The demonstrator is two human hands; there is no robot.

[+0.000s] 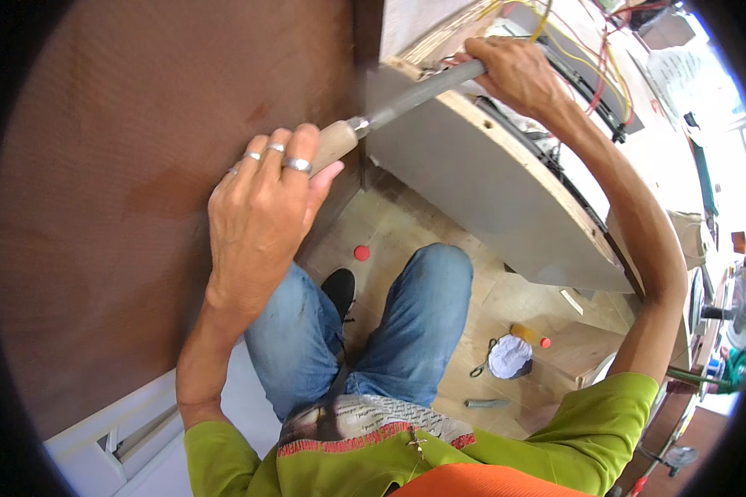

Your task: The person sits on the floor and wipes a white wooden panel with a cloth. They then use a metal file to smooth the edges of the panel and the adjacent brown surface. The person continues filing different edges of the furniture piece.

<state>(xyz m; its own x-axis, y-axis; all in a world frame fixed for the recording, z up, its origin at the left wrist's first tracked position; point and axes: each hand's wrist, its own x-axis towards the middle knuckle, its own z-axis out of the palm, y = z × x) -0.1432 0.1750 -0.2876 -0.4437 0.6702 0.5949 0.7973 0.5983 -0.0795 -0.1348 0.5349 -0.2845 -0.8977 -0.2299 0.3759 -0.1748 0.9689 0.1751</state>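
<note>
A long grey metal file (pixel 423 93) with a pale wooden handle (pixel 335 145) spans between my two hands, slightly blurred. My left hand (pixel 261 199), with rings on several fingers, is wrapped round the handle beside a large brown panel (pixel 141 182). At the file's far end, my right hand (pixel 515 79) grips the blade with bent fingers. The blade crosses the raw wooden edge of a grey-faced board (pixel 489 182); whether it presses on that edge I cannot tell. A small hole shows in the edge near the file.
Red and yellow wires (pixel 607 79) lie behind the board at upper right. On the floor are a red cap (pixel 361 253), scissors (pixel 479 364), a crumpled white item (pixel 510 356), an amber bottle (pixel 525 334) and a wooden block (pixel 574 352). My knees sit below the board.
</note>
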